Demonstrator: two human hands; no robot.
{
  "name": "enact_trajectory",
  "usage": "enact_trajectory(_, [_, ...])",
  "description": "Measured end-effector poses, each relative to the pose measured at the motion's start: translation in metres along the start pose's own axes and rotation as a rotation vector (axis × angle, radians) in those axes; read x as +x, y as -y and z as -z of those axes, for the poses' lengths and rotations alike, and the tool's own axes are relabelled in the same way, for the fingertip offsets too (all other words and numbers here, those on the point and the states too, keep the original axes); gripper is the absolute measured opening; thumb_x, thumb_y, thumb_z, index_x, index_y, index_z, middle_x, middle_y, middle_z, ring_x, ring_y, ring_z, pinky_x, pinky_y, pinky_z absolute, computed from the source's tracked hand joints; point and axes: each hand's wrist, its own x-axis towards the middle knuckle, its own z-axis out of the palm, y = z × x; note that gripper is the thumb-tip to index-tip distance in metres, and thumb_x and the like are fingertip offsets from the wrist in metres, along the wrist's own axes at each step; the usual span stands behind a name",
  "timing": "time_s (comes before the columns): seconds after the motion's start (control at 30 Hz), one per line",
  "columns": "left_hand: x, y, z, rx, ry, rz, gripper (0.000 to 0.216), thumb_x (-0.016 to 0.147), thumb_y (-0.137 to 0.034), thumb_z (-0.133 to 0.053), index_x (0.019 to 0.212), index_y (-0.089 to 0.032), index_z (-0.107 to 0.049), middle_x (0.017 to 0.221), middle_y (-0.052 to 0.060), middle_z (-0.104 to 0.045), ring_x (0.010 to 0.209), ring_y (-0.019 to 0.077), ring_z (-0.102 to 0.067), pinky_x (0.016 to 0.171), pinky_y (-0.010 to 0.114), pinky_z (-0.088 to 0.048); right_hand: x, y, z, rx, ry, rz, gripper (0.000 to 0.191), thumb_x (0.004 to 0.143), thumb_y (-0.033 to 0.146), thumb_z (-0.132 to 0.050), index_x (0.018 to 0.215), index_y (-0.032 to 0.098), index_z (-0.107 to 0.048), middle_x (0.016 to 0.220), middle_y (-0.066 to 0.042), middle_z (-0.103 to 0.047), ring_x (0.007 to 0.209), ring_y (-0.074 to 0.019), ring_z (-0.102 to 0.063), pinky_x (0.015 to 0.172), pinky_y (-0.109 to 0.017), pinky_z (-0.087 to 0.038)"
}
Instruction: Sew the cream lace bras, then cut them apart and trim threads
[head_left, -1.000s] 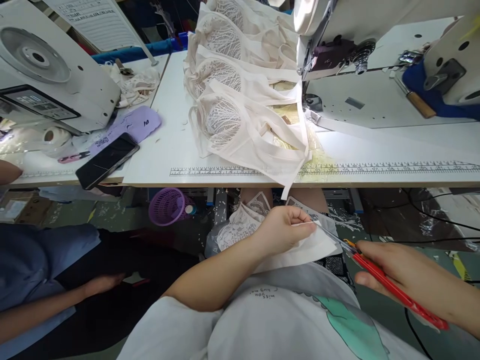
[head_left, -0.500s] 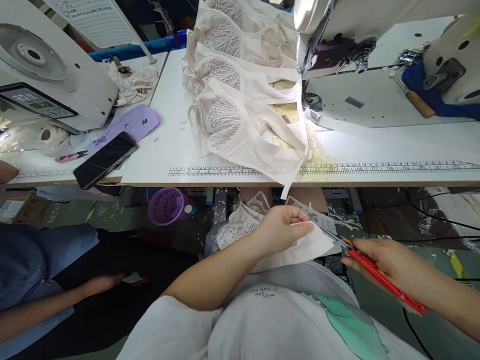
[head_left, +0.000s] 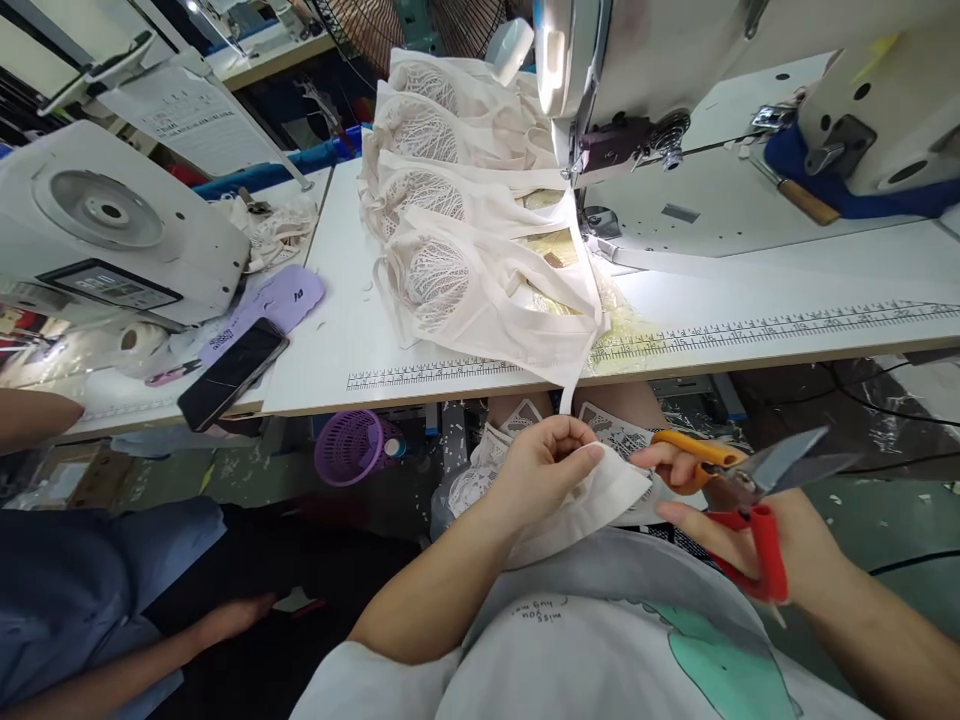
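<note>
My left hand (head_left: 551, 470) pinches the edge of a cream bra piece (head_left: 592, 505), which hangs over my lap. In my right hand (head_left: 780, 545) is a pair of scissors (head_left: 742, 480) with one orange and one red handle. Its fingers are through the handles, and the parted blades point right, away from the fabric. More lace pieces (head_left: 469, 490) lie on my lap behind and left of my left hand. On the table above sits a row of cream lace bras (head_left: 442, 275), with a strap hanging over the edge.
A sewing machine (head_left: 667, 60) stands at the right of the white table (head_left: 315, 370), with a ruler strip (head_left: 750, 330) along its edge. At left are a phone (head_left: 232, 373), a purple template (head_left: 292, 295) and another machine (head_left: 112, 230). A purple basket (head_left: 330, 455) and a seated co-worker (head_left: 97, 590) are below.
The scissors have turned from pointing left at the fabric to pointing right, with the blades apart. My right hand has drawn closer to the fabric. My left hand still pinches the bra piece.
</note>
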Motion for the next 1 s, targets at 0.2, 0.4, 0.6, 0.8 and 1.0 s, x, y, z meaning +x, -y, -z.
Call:
enact_trajectory(0.2, [-0.007, -0.002, 0.004, 0.013, 0.018, -0.033, 0.035, 0.065, -0.043, -0.072, 0.069, -0.013, -0.053, 0.059, -0.004, -0.048, 0.049, 0.0039, -0.04, 0.045, 0.016, -0.032, 0.003, -0.001, -0.015, -0.024, 0.022, -0.054, 0.014, 0.08, 0.033, -0.062, 0.077, 0.023, -0.052, 0.09, -0.006, -0.067, 0.083, -0.023, -0.065, 0.063, -0.03, -0.054])
enact_trajectory(0.4, [-0.013, 0.001, 0.006, -0.014, 0.035, -0.088, 0.034, 0.064, -0.042, -0.073, 0.069, -0.013, -0.056, 0.065, -0.002, -0.051, 0.054, 0.0049, -0.043, 0.049, 0.017, -0.038, 0.003, 0.001, -0.02, -0.041, -0.014, -0.045, 0.013, 0.081, 0.031, -0.06, 0.072, 0.025, -0.052, 0.073, 0.001, -0.061, 0.066, -0.0166, -0.061, 0.057, -0.025, -0.051])
enact_trajectory(0.6, [-0.016, 0.0, 0.01, -0.065, 0.04, -0.103, 0.028, 0.064, -0.035, -0.075, 0.067, -0.013, -0.058, 0.065, -0.001, -0.053, 0.056, 0.0061, -0.047, 0.051, 0.017, -0.041, -0.001, 0.001, -0.022, -0.072, -0.034, -0.022, 0.012, 0.082, 0.031, -0.06, 0.074, 0.025, -0.052, 0.073, 0.001, -0.061, 0.067, -0.0168, -0.061, 0.056, -0.025, -0.05])
enact_trajectory(0.8, [-0.016, 0.002, 0.014, -0.047, 0.026, -0.126, 0.026, 0.064, -0.034, -0.076, 0.067, -0.014, -0.06, 0.064, -0.001, -0.056, 0.056, 0.0072, -0.049, 0.051, 0.019, -0.042, 0.001, 0.006, -0.025, -0.108, -0.091, 0.068, 0.008, 0.081, 0.029, -0.059, 0.077, 0.025, -0.054, 0.073, 0.0, -0.062, 0.066, -0.0179, -0.061, 0.056, -0.028, -0.051])
enact_trajectory(1.0, [-0.014, 0.006, 0.015, -0.041, -0.014, -0.145, 0.026, 0.063, -0.034, -0.077, 0.067, -0.013, -0.061, 0.064, 0.0, -0.058, 0.057, 0.0076, -0.051, 0.054, 0.019, -0.042, -0.002, 0.005, -0.03, -0.203, -0.148, 0.031, 0.012, 0.082, 0.033, -0.058, 0.079, 0.023, -0.052, 0.071, -0.002, -0.061, 0.061, -0.0181, -0.061, 0.054, -0.029, -0.05])
